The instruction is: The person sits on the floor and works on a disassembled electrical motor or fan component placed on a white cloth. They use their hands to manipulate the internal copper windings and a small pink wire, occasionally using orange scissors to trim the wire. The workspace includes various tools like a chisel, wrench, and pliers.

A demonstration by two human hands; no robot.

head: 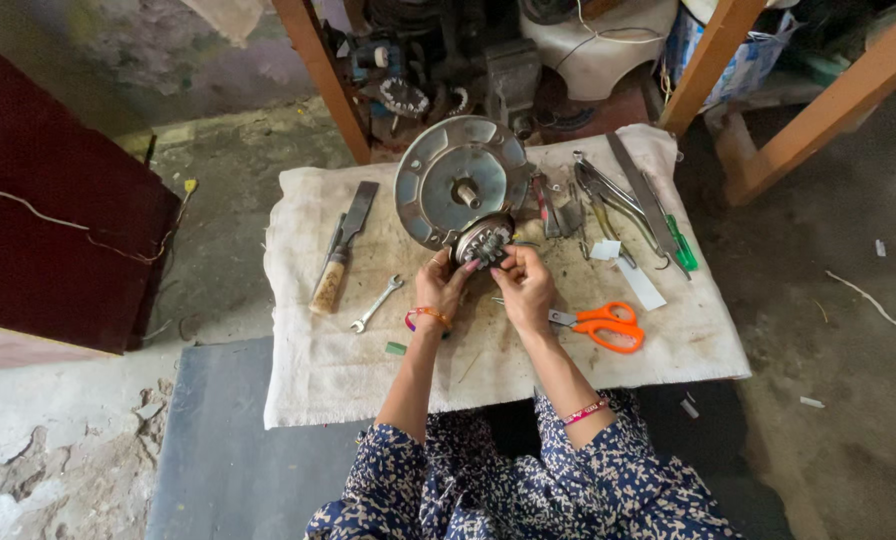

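A round grey metal motor housing [456, 180] with a centre shaft lies on a dirty white cloth [368, 370]. At its near edge sits a small round part with wound coils [483, 241]. My left hand [440, 288] and my right hand [524, 285] both grip this small part from below, fingers closed around its sides. Thread bangles are on both wrists.
On the cloth lie a wooden-handled chisel [338, 255], a small spanner [376, 303], orange-handled scissors [603, 325], pliers [613, 195], a flat file [640, 190] and a green-handled screwdriver [680, 242]. Wooden frame legs [323, 75] and machine parts stand behind. A dark red box [48, 220] is at left.
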